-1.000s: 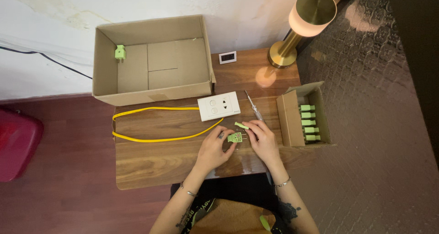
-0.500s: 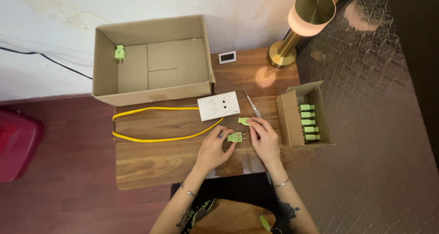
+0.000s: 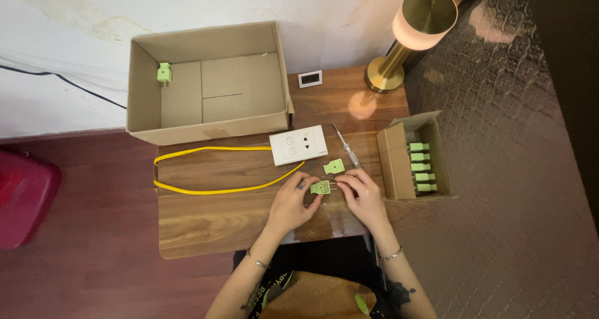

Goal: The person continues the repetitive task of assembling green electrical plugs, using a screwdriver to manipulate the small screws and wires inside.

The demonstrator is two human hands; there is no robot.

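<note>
A: Head view, only one. A green plug half (image 3: 321,187) is pinched between both hands over the table (image 3: 206,222). The left hand (image 3: 292,203) has its grip closed on the plug half's left edge, thumb and forefinger. The right hand (image 3: 364,194) has its grip closed narrow on the prong side, fingertips only.

B: Why held from both sides?

A: Likely so the small piece is kept steady and its open face is turned up toward the camera. Judgement only.

B: The other green bit?

A: A loose green cover piece (image 3: 334,166) is laid just above the hands, apart from them, kept within reach. A thin screwdriver (image 3: 346,149) is laid beside it, tip toward the hands.

B: Rest of the table?

A: A white switch-socket plate (image 3: 298,145) is set mid-table, with a yellow cable (image 3: 212,169) looped off to its left. A small carton (image 3: 399,163) at the right is opened toward the hands, green plugs (image 3: 420,167) stacked inside. A large cardboard box (image 3: 206,85) at the back holds one green plug (image 3: 163,74). A brass lamp (image 3: 405,38) is lit in the back corner.
</note>
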